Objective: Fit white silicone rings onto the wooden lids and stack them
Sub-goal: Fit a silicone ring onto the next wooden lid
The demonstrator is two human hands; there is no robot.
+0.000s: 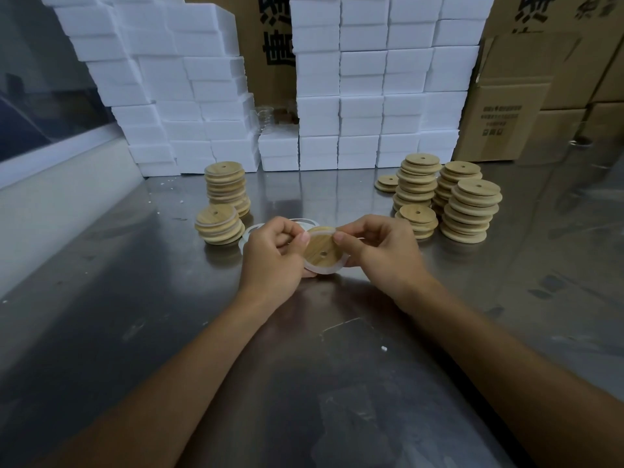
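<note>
A round wooden lid (323, 250) with a small centre hole is held between both hands just above the steel table. A white silicone ring (320, 271) wraps its lower edge. My left hand (273, 255) grips the lid's left side, thumb on the ring. My right hand (378, 246) pinches the ring at the lid's upper right edge. Loose white rings (248, 233) lie on the table behind my left hand, partly hidden. Two stacks of lids with rings (221, 224) stand to the left. Several stacks of bare wooden lids (469, 211) stand to the right.
The steel table (304, 366) extends toward me. White foam boxes (361, 106) are piled along the back, with cardboard cartons (506, 106) at the right and a window sill on the left. A clear glass (261, 121) stands among the boxes.
</note>
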